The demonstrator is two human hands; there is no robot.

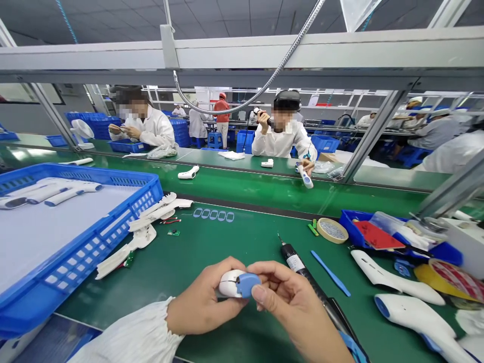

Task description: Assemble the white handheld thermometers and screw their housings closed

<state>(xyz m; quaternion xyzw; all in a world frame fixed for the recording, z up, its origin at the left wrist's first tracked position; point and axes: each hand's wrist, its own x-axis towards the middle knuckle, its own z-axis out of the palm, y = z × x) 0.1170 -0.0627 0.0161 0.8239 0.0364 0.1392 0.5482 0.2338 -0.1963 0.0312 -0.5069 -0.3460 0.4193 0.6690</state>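
Note:
Low in the middle of the head view, my left hand (202,305) is closed around a white forehead-thermometer housing (228,284), its end pointing toward me. A blue cover (248,285) sits against the housing's right side, pinched between the thumb and fingers of my right hand (291,297). Whether the cover is fully seated I cannot tell. Beyond my right hand lies a black electric screwdriver (298,262), its bit pointing away. A blue pry stick (330,273) rests to the right of it.
A blue crate (149,184) holding thermometers stands left, beside white shell halves (141,237). Several oval rings (214,215) lie ahead. At right are a round dish of screws (333,230), a blue bin (449,252) and thermometer bodies (412,307). Co-workers sit across the green belt (234,185).

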